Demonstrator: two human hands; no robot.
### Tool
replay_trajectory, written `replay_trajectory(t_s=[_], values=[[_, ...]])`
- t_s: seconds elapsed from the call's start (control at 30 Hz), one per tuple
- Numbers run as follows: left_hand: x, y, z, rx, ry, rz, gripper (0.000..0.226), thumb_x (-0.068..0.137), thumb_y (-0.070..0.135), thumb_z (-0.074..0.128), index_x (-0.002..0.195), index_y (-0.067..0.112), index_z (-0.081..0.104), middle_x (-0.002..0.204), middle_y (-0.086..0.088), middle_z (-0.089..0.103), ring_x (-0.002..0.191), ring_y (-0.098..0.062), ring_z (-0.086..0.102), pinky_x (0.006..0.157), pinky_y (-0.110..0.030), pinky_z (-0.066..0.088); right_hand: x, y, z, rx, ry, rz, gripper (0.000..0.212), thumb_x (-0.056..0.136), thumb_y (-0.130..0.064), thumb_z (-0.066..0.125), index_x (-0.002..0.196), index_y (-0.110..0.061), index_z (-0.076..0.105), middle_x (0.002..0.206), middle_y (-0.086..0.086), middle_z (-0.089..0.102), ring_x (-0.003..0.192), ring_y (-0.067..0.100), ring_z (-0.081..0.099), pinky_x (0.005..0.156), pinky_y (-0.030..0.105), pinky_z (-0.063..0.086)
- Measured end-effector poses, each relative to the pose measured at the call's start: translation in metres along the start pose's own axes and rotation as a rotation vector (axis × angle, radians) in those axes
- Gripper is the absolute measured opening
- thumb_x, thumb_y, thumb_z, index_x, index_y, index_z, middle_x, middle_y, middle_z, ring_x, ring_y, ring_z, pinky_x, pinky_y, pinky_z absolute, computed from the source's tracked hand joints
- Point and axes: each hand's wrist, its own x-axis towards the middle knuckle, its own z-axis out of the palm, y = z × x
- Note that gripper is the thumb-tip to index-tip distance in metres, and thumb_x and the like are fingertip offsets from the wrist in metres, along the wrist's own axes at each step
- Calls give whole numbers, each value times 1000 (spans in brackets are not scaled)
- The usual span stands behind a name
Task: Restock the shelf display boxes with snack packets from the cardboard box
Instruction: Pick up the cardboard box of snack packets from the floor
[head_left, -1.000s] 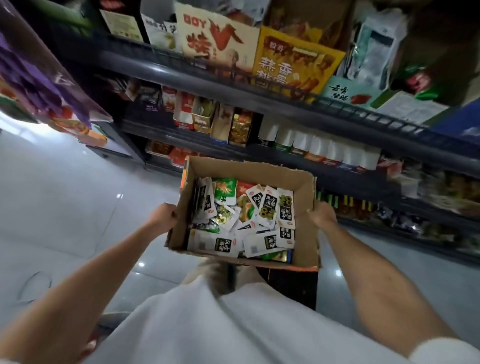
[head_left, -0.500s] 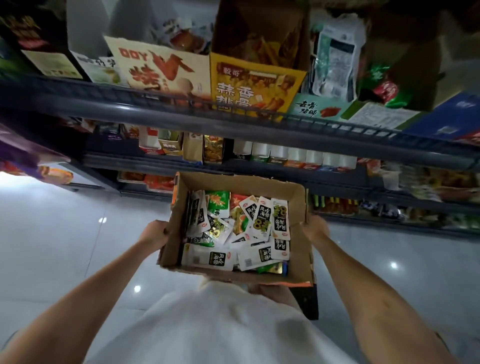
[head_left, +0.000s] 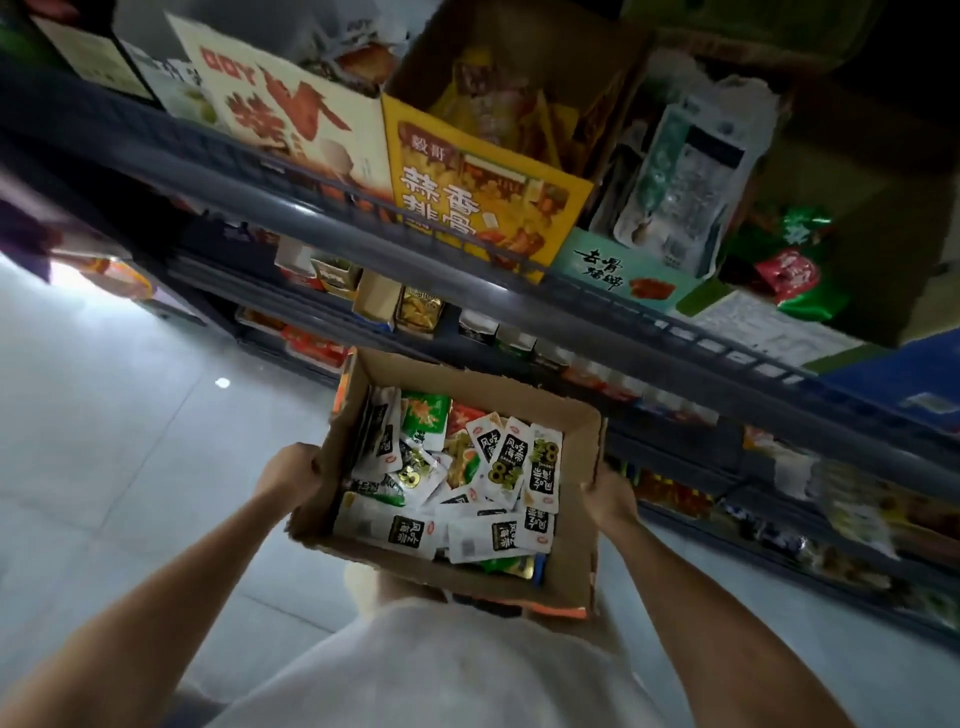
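Left hand (head_left: 291, 475) and right hand (head_left: 610, 499) each clasp an opposite side wall of the cardboard box (head_left: 483, 389), level between them, presumably so loose snack packets (head_left: 498, 467) don't spill; yellow display box (head_left: 483, 208) above, ahead of both hands.

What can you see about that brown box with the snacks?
The cardboard box is plain brown, open-topped, with orange at its near edge. It is held up before the shelves, slightly tilted: the left hand grips its left wall, the right hand its right wall. Inside lies a loose heap of small snack packets, mostly white, some green.
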Motion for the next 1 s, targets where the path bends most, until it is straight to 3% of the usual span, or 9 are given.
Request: replay_trajectory(t_s=[0.07, 0.17, 0.23, 0.37, 0.47, 0.57, 0.63, 0.73, 1.0], values=[[-15, 16, 21, -16, 57, -65, 18, 85, 8, 52, 90, 5, 69, 82, -12, 65, 79, -30, 59, 64, -29, 40, 17, 18, -4, -47, -48, -41, 21, 95, -9, 44, 78, -8, 57, 107, 20, 64, 97, 31, 61, 65, 25, 35], [-36, 35, 51, -82, 95, -166, 20, 87, 10, 52, 95, 7, 70, 86, -13, 67, 80, -30, 60, 66, -30, 43, 36, 48, -8, -85, -132, -89, 23, 93, -9, 46, 108, 2, 60, 114, 21, 62, 105, 33, 58, 68, 25, 35], [-47, 45, 66, -105, 95, -210, 22, 88, 12, 51, 98, 9, 71, 88, -12, 68, 80, -29, 61, 68, -30, 45, 45, 66, -13, -82, -176, -111, 26, 91, -9, 48, 111, 3, 60, 113, 22, 62, 103, 34, 59, 68, 25, 34], [-65, 57, 97, -115, 74, -260, 23, 89, 12, 50, 100, 5, 70, 94, -15, 68, 86, -31, 62, 70, -31, 45, 59, 91, -18, -74, -247, -89, 11, 91, -9, 48, 87, -6, 59, 91, 16, 59, 84, 26, 56, 65, 25, 36], [-65, 58, 113, -143, 48, -268, 24, 90, 13, 50, 101, 6, 70, 96, -13, 69, 85, -28, 62, 72, -30, 47, 65, 106, -13, -60, -230, -74, 27, 91, -6, 49, 67, -16, 44, 74, 4, 51, 81, 22, 50, 65, 27, 37], [-55, 57, 118, -123, 3, -230, 23, 91, 13, 50, 99, 8, 70, 93, -10, 69, 78, -21, 58, 66, -27, 43, 61, 112, -5, -79, -212, -36, 8, 92, -7, 51, 93, -15, 53, 99, 8, 58, 97, 26, 56, 72, 26, 36], [-48, 55, 115, -75, -13, -181, 20, 89, 13, 51, 94, 7, 69, 92, -11, 68, 76, -21, 55, 64, -26, 39, 50, 118, 6, -74, -163, 2, 19, 93, -7, 49, 108, -3, 59, 115, 16, 61, 106, 31, 58, 73, 28, 39], [-34, 50, 104, 18, -19, -92, 15, 86, 12, 53, 90, 9, 68, 93, -12, 68, 75, -23, 53, 61, -26, 35, 26, 125, 28, 18, -118, 73, 26, 94, -9, 49, 116, 2, 57, 120, 20, 60, 108, 34, 57, 75, 30, 40], [-20, 43, 100, 98, -47, 29, 27, 92, 8, 43, 105, 11, 67, 87, -2, 60, 77, -18, 51, 62, -25, 37, 3, 141, 72, 178, -99, 225, 37, 97, -18, 46, 131, -2, 48, 131, 20, 53, 117, 36, 52, 92, 36, 43]])
